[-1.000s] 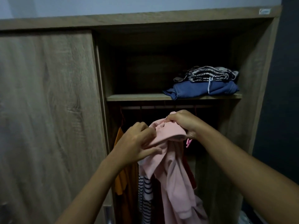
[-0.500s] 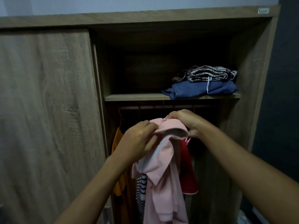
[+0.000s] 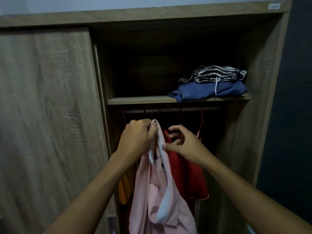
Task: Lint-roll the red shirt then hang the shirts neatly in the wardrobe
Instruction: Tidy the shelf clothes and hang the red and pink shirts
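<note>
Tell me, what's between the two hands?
The pink shirt, in the head view. The left hand grips its top; the right hand is just beside it.

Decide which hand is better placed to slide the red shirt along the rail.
Right, probably: the right hand is beside the red shirt and seems free; the left hand grips the pink shirt.

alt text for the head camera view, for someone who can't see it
A person's left hand grips the top of a pink shirt at an open wooden wardrobe, while the right hand, loosely curled, hovers beside it in front of a hanging red shirt. Folded clothes sit on the shelf above.
</note>
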The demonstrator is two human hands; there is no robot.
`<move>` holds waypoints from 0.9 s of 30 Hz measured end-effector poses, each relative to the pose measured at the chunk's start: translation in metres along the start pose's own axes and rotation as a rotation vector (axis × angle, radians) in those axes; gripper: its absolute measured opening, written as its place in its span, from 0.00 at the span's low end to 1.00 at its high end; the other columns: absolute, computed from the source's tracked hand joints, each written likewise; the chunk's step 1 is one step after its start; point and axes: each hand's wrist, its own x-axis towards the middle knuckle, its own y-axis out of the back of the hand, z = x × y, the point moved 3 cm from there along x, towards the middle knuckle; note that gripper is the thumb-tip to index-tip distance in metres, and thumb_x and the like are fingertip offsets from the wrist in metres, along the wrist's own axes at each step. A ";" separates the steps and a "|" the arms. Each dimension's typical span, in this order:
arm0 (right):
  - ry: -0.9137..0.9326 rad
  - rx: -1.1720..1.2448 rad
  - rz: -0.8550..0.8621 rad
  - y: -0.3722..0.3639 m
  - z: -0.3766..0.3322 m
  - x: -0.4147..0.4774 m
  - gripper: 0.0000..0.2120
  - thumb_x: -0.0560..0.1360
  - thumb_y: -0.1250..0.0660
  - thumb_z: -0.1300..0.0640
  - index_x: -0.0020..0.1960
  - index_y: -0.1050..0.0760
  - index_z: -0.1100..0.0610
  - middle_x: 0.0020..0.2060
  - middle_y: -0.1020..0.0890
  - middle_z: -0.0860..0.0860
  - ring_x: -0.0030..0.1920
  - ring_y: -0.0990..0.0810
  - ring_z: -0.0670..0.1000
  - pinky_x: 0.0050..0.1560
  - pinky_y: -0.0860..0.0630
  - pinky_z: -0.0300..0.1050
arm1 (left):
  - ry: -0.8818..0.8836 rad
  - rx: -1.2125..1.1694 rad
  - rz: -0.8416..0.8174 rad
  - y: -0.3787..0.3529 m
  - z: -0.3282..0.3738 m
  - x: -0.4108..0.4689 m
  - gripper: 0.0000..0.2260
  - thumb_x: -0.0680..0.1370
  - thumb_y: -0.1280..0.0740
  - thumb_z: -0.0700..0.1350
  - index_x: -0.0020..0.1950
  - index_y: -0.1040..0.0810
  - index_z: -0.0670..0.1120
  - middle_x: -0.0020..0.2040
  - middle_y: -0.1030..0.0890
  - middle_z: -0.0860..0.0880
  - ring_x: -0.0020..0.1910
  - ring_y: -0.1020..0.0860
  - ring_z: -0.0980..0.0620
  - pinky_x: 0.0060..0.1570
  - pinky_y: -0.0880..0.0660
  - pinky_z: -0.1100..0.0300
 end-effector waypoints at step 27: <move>0.397 -0.599 0.413 0.040 0.006 0.006 0.06 0.76 0.31 0.53 0.44 0.19 0.54 0.40 0.18 0.47 0.39 0.20 0.48 0.41 0.22 0.49 | 0.245 0.053 -0.169 -0.050 -0.035 -0.030 0.12 0.76 0.35 0.40 0.59 0.21 0.43 0.51 0.19 0.44 0.48 0.20 0.42 0.42 0.28 0.53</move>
